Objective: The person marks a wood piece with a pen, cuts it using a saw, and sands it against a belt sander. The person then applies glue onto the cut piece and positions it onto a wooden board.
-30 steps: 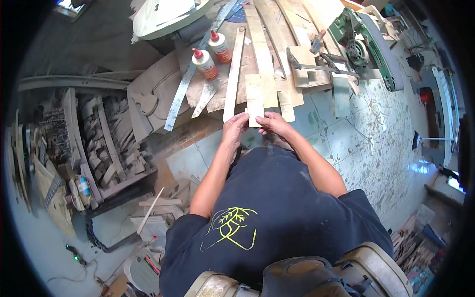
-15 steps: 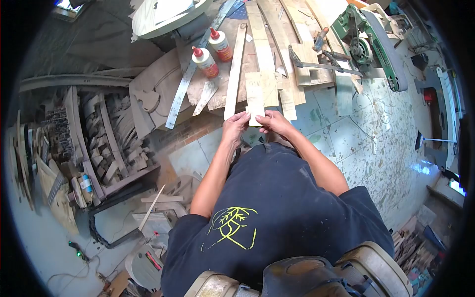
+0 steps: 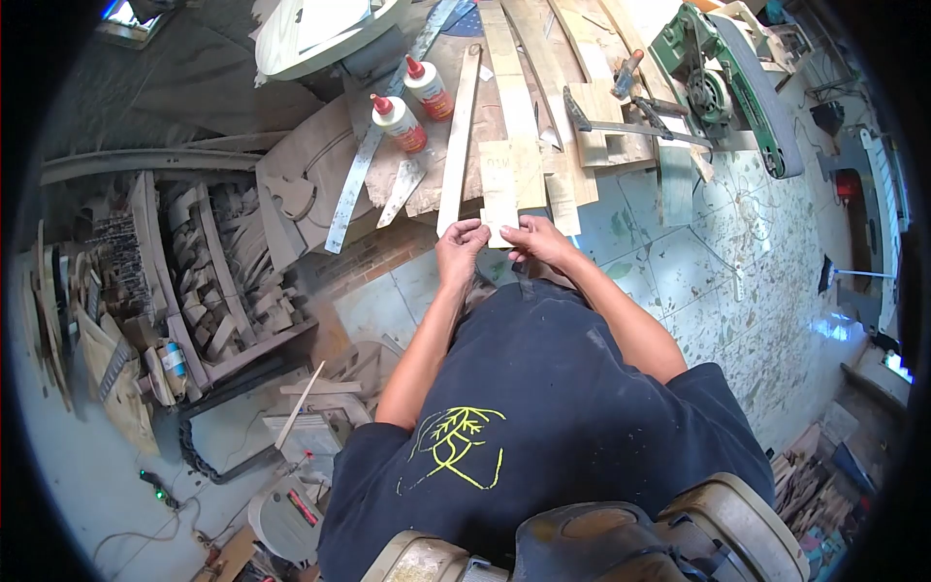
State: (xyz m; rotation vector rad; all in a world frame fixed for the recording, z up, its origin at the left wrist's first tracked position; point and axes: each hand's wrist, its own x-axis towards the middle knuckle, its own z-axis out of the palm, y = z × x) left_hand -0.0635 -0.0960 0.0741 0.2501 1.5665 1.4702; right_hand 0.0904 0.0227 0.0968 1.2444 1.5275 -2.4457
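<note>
A small pale wooden piece (image 3: 499, 189) with pencil marks is held upright at the near edge of the workbench. My right hand (image 3: 539, 242) is closed on its lower right corner, the thumb lying on its face. At its lower left edge my left hand (image 3: 463, 244) is closed, with curled fingers meeting the edge. A long light wood strip (image 3: 460, 136) lies just left of the piece. Other boards (image 3: 520, 116) lie behind it. Two white glue bottles (image 3: 399, 124) with red caps stand on the bench to the left.
A clamp (image 3: 630, 126) rests on boards at the bench's right side, beside a green belt sander (image 3: 713, 87). To the left stands a rack (image 3: 208, 281) full of wood offcuts. A round pale wooden form (image 3: 335, 44) sits at the far left of the bench.
The view has shifted very slightly. My left fingers have curled a little more at the piece's left edge. The piece and my right hand stay almost where they were.
</note>
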